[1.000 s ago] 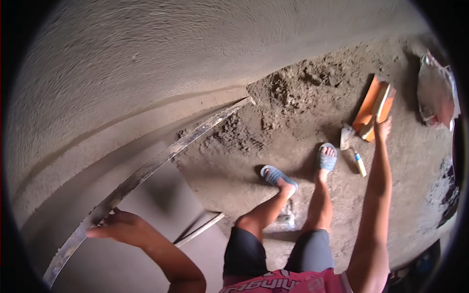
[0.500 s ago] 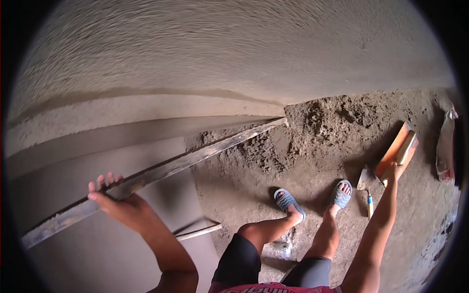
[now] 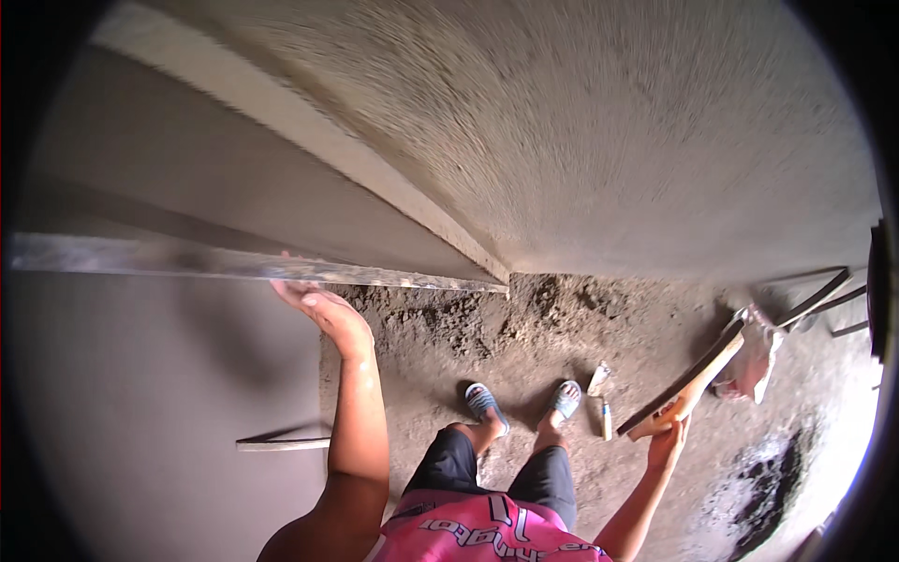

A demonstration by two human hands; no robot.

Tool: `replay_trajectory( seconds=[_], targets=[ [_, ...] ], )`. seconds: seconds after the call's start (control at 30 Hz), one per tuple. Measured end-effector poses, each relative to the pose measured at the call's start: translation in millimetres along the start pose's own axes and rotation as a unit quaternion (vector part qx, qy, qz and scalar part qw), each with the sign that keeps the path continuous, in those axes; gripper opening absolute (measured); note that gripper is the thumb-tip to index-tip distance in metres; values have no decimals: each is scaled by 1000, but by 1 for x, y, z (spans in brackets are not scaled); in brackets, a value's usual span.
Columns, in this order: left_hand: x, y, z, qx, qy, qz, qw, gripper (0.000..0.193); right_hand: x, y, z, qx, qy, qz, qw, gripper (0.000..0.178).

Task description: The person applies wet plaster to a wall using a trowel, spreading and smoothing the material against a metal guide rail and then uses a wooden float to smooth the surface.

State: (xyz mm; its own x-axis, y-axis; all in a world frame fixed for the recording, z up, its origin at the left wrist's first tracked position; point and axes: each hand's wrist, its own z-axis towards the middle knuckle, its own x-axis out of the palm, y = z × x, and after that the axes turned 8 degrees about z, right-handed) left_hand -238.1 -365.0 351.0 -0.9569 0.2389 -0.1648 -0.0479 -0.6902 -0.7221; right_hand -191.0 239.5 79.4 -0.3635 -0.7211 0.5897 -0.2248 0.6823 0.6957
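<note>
My left hand [image 3: 328,314] is closed around a long, mortar-smeared straightedge [image 3: 403,277], its fingertips just showing over the far side. The bar runs from the left rim to the corner beside the pale band along the wall's base. Off to the right, my right hand [image 3: 667,445] grips a plastering float [image 3: 688,389], an orange board now tilted almost edge-on. Its handle is hidden from this angle. Between my feet and the float, a small pointing trowel [image 3: 606,421] with a pale handle and blue collar lies on the floor.
Loose mortar [image 3: 552,304] lies heaped along the wall's foot. A crumpled sack [image 3: 757,361] and dark boards [image 3: 824,295] are at the right. A thin strip [image 3: 281,445] juts from the smooth grey surface [image 3: 206,375] on the left. My sandalled feet [image 3: 487,403] stand close to the mortar.
The view has turned and risen. The straightedge now lies nearly level across the picture, with my left hand nearer its corner end. The float has turned from showing its face to almost edge-on.
</note>
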Motion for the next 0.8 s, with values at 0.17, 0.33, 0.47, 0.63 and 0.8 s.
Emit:
replay_trajectory(
  seconds=[0.17, 0.33, 0.47, 0.63, 0.8],
  targets=[
    [-29, -57, 53, -114, -5, 28, 993, 61, 142, 95, -48, 14, 134, 64, 989, 72],
    [-63, -70, 68, -138, 0, -86, 987, 41, 258, 140, -50, -35, 271, 54, 960, 70],
    [-87, -100, 85, -134, -24, -111, 985, 40, 396, 140, -56, -110, 300, -62, 946, 68],
    [-128, -113, 106, -151, -8, -81, 985, 42, 515, 117, -48, -75, 468, -68, 878, 50],
    [-198, -112, 105, -162, 4, -69, 984, 45, 605, 111, -82, -83, 507, -75, 855, 52]
  ],
)
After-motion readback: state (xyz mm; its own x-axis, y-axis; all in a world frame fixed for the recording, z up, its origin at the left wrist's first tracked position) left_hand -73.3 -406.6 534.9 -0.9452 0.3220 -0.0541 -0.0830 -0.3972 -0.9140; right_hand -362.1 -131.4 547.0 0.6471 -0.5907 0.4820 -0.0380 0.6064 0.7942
